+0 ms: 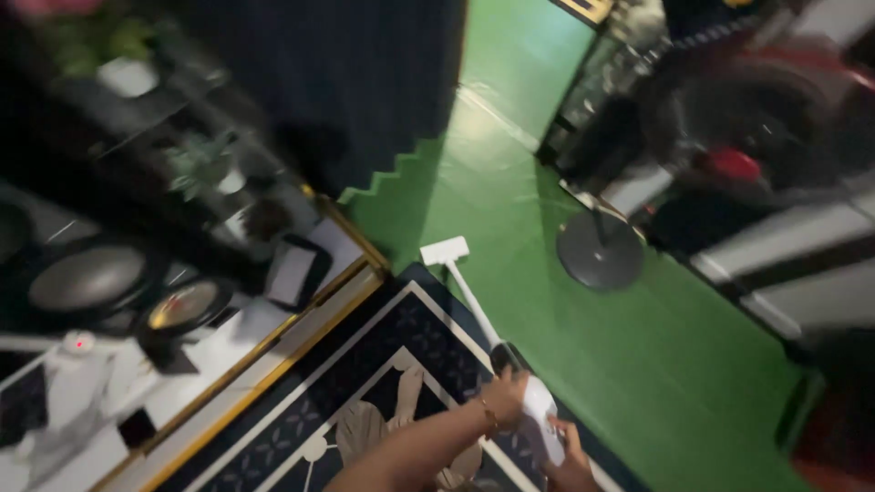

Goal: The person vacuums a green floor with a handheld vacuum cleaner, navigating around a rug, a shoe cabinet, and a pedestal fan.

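I'm gripping the white stick vacuum with both hands, left hand fingers wrapped around its body, right hand closed lower down. Its head rests on the green floor beside the patterned rug's edge; next comes a steady push, I judge.

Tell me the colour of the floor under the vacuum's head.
Green, as the head view shows: the white cordless vacuum has its head on the green floor.

Quick count: two hands, the left hand and the right hand, both on one white stick vacuum. One patterned dark rug, one round fan base, two small potted plants I think, it's blurry. One red scooter parked at the back.
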